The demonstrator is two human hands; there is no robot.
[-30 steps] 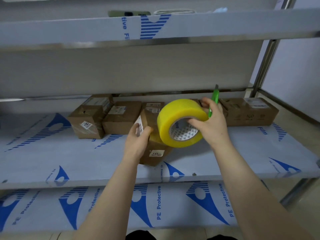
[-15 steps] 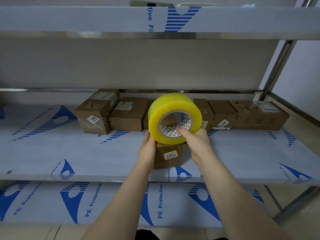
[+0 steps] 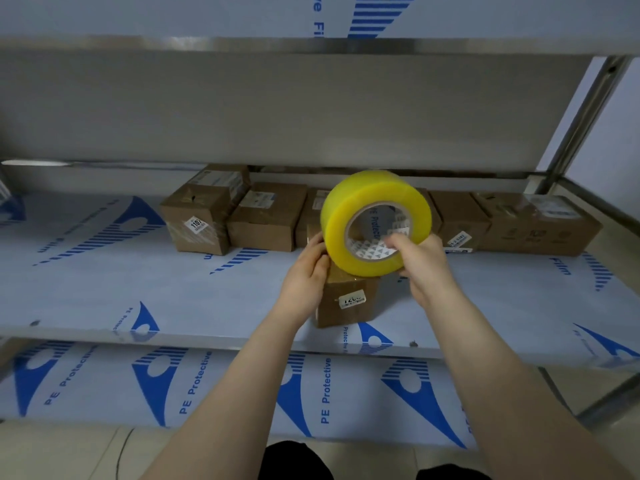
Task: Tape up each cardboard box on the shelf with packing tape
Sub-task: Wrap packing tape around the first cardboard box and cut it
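From my remote seat I see the roll of yellow packing tape [image 3: 349,209] held on edge above the middle shelf [image 3: 104,289], its open core facing me and its lower rim resting on the top of a small cardboard box [image 3: 348,301]. That box stands alone near the shelf's front edge, roughly midway along it, with a white label [image 3: 352,299] on its near face; I can only partly read the digits. My right hand [image 3: 420,265] grips the roll from the right: the fingers curl into the core, and the rest of the hand wraps the outside of the lower right rim. My left hand [image 3: 306,271] lies against the box's upper left side, fingers close together and pointing up, their tips touching the roll's left rim. I cannot tell whether it clasps the box or only steadies it. Along the shelf's back edge sits a row of other cardboard boxes. The leftmost box [image 3: 197,225] is angled and carries a tag reading 1107, with another box [image 3: 268,220] just beside it. Two more boxes [image 3: 460,220] [image 3: 540,225] stand to the right of the roll. The shelf wears white film printed in blue, as do the lower shelf [image 3: 207,386] and the upper shelf [image 3: 207,15]. A steel upright [image 3: 581,109] rises at the back right corner.
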